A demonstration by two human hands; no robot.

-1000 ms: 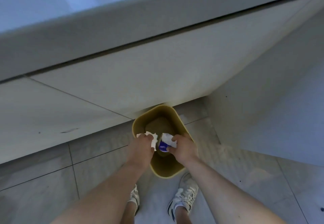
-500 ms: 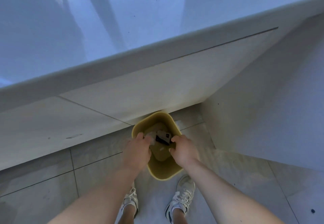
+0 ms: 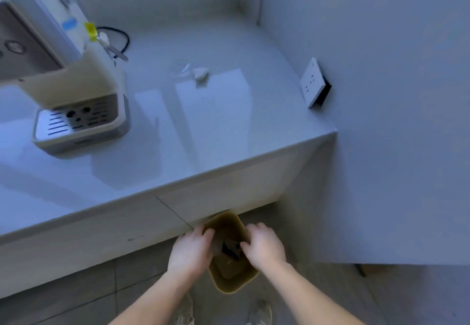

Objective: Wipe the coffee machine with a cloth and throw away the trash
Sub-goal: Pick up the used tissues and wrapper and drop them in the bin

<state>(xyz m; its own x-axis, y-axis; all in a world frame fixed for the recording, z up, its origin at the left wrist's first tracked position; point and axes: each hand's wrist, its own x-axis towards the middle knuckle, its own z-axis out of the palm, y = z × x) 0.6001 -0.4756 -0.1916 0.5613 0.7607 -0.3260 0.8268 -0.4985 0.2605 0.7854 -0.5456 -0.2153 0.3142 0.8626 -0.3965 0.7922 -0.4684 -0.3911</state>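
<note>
A small olive-yellow bin (image 3: pixel 236 285) stands on the floor under the counter's front edge. Crumpled trash (image 3: pixel 229 247) lies inside it. My left hand (image 3: pixel 189 251) hovers over the bin's left rim and my right hand (image 3: pixel 263 246) over its right rim, both palm down with loosely curled fingers and nothing in them. The cream and white coffee machine (image 3: pixel 63 80) stands on the counter at the far left, its drip tray (image 3: pixel 76 124) facing me.
The glossy white counter (image 3: pixel 203 126) carries a crumpled white wrapper (image 3: pixel 199 73) at the back and a black cord (image 3: pixel 119 37) behind the machine. A white wall socket (image 3: pixel 314 83) sits on the right wall. My shoes (image 3: pixel 259 314) stand on the grey tiled floor.
Both hands held white and blue trash over the bin a second ago and have let it fall inside. My head has lifted, bringing the counter top and coffee machine into view.
</note>
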